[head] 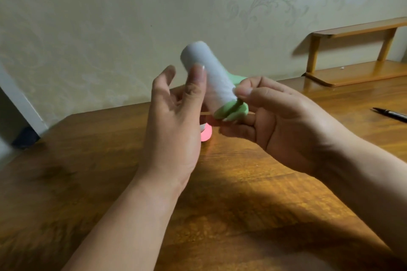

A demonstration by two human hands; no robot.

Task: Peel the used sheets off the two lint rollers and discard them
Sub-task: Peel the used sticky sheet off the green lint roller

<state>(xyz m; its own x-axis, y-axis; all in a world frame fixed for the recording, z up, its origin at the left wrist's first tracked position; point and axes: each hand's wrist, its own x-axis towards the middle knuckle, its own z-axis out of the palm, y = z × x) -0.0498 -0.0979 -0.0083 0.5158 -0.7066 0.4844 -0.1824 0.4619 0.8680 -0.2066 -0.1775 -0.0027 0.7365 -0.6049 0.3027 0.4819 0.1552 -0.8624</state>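
Closest in, two bare forearms, rising from the bottom edge over a glossy wooden table [220, 193]. Held up between them, above the tabletop and touching none of it: green lint roller [229, 110], tilted, free end of its white sheet roll [209, 66] up and to the left, green base down toward the right. Right hand [275, 123] closed round that roller: thumb and forefinger pinched together at the lower rim of the roll, just above the green base, other fingers curled beneath the green part. Whether a sheet edge sits in the pinch, cannot tell. Left hand [174, 116] loose and spread, palm facing the roll, thumb straight and laid flat against the roll's near side, forefinger standing apart from it; gripping nothing. Behind the left hand, down on the table, pink lint roller [207, 134], mostly hidden, only a pink end and a bit of white showing. Far right on the table, well apart from the hands: dark pen [391, 115]. Beyond it, low wooden shelf [356, 72] against pale patterned wallpaper [110, 17].
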